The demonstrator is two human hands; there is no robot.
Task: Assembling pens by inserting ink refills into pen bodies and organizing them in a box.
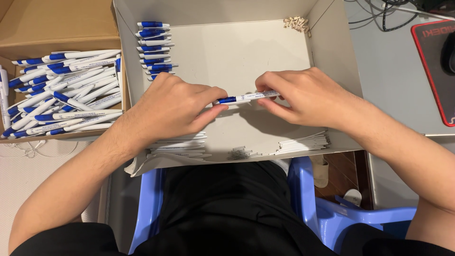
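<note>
The fingers (215, 100) of the left hand (173, 109) pinch the blue end of a pen (246, 97); thumb and forefinger are pressed together around it. The fingers (268, 87) of the right hand (308, 97) pinch the opposite, white end, thumb below and forefinger above. The pen lies nearly level between the two hands, its right end slightly higher, and is held above the floor of a shallow white cardboard box (246, 52).

Pen appearance: slim white barrel, a short blue grip section near the left end, and a line of small dark print along the barrel, too small to make out.

Inside the box:
- Far left corner: a neat stack of finished pens (154, 50), white with blue sections, lying parallel.
- Far right corner: a small heap of tiny tan parts (297, 23).
- Near edge, left: white barrels (182, 146), partly under the left wrist.
- Near edge, centre: a cluster of small springs (239, 152).
- Near edge, right: a bundle of thin white refills (303, 143).

To the left of the white box stands a brown cardboard box (57, 23) holding a loose pile of blue-and-white pens (66, 92). To the right, a grey tabletop (388, 71) carries a dark pad with a red border (433, 66). Below, a blue plastic chair (303, 194) shows beside the person's black clothing.
</note>
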